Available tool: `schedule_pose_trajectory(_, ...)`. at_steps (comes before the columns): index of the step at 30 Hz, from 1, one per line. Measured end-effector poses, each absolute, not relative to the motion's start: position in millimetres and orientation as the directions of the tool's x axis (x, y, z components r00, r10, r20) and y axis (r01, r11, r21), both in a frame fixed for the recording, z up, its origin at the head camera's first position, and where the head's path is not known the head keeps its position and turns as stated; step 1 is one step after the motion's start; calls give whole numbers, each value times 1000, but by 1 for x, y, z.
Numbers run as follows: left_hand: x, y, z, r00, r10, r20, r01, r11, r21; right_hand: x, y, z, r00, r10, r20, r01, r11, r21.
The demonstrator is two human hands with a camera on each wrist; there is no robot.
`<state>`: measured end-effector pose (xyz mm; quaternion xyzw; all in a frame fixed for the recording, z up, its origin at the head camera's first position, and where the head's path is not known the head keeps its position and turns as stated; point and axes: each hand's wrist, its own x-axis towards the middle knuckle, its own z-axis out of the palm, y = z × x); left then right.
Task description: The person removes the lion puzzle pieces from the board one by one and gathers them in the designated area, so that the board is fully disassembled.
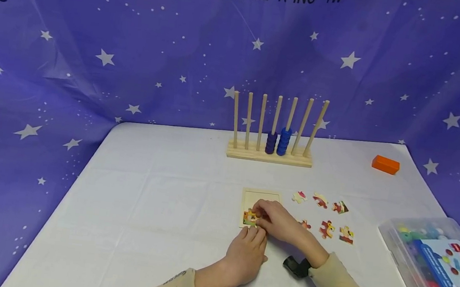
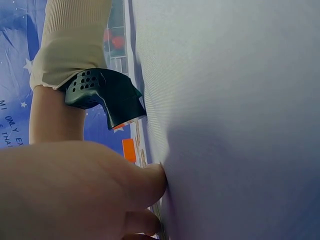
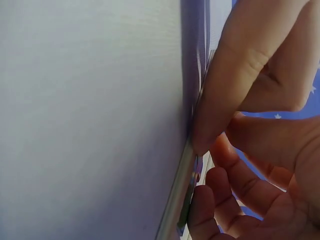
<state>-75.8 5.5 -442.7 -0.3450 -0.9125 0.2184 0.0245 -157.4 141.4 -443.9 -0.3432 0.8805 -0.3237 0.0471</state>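
Note:
A square wooden puzzle tray [image 1: 261, 194] lies flat, with picture pieces [image 1: 249, 216] in its near left part. My right hand [image 1: 279, 222] is over the tray's near right side, its thumb and index finger bent together at a puzzle piece that the fingers mostly hide. The right wrist view shows the right hand's curled fingers [image 3: 240, 185] close to the tray. My left hand [image 1: 245, 254] rests on the cloth, its extended fingers touching the tray's near edge. In the left wrist view, the left thumb [image 2: 152, 182] is against the tablecloth.
Several loose puzzle pieces [image 1: 326, 229] lie right of the tray, one partly behind the right hand. Behind it stands a wooden peg rack [image 1: 268, 157] with blue rings. An orange block [image 1: 385, 164] is at the back right; a clear plastic box [image 1: 396, 257] stands at the right edge.

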Motion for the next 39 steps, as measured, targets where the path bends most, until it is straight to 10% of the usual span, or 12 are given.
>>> schedule_pose_trajectory(39,-78,3,-446,-745,668,-4,625,695,-356,-150,179,-432,-907,-419,40,-285,542,-791)
